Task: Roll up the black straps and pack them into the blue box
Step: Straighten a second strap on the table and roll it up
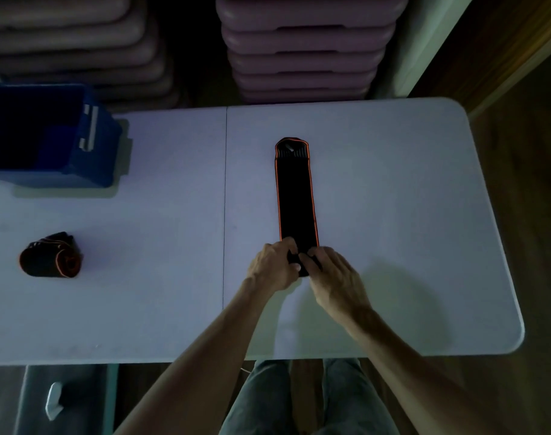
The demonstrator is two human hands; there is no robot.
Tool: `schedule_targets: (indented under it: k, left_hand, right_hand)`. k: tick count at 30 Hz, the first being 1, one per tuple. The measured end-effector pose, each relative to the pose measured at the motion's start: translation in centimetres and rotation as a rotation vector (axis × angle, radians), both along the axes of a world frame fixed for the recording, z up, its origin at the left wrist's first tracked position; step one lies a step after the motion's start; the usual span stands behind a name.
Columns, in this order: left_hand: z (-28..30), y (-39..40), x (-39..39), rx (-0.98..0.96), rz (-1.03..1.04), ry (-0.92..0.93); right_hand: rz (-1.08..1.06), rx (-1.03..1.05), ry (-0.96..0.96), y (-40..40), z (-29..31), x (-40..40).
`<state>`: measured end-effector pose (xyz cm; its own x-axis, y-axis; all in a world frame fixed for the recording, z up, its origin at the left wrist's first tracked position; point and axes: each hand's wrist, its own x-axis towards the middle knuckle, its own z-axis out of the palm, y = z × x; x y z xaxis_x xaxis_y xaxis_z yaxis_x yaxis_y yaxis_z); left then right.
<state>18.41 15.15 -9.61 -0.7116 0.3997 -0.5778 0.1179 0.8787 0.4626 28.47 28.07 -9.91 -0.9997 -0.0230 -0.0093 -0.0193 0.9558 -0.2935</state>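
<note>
A long black strap [295,196] with orange edging lies flat on the white table [409,215], running away from me. My left hand [274,267] and my right hand [335,276] both pinch its near end, where the fabric is curled into a small fold between the fingers. A second black strap [51,257], rolled into a bundle, rests on the table at the left. The blue box [95,146] stands at the far left corner, its inside dark.
Stacks of purple plastic steps [302,48] stand behind the table. A seam [225,199] runs down the table's middle. My legs show under the near edge, and a wooden floor lies to the right.
</note>
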Motion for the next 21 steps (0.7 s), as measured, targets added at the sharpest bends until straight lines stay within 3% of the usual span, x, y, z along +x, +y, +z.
schedule_targets:
  k: [6,11,15,21]
  left_hand:
    - [-0.2,0.3,-0.1,0.015,0.093,0.021]
    - [-0.1,-0.6,0.8,0.104,-0.189,0.294]
    - [0.0,-1.3,1.1,0.120,-0.302,0.272]
    - [0.8,-0.4,-0.3,0.115,-0.237,0.167]
  right_hand:
    - [-0.011,-0.027,-0.056,0.5,-0.5,-0.3]
    - [-0.010,-0.026,-0.175,1.0,0.2,-2.1]
    - [0.035,-0.084,-0.272,1.8,0.8,-2.8]
    - [0.036,-0.247,-0.398,3.3,0.9,-4.6]
